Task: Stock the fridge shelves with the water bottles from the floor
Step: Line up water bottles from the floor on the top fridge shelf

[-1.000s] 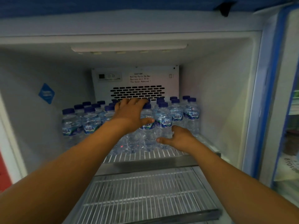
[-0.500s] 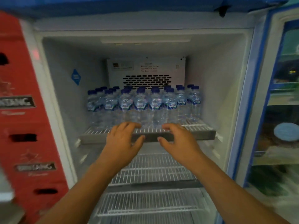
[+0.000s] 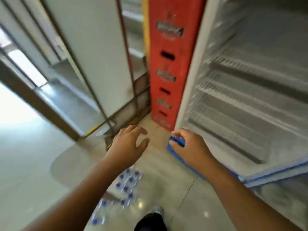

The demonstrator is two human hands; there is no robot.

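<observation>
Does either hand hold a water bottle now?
No: the left hand and the right hand are empty, fingers loosely spread, and the water bottles are on the floor.

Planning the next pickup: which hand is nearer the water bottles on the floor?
Left. The left hand hovers open just past the water bottles, which lie beside its forearm; the right hand is farther right, over the fridge's blue base.
</observation>
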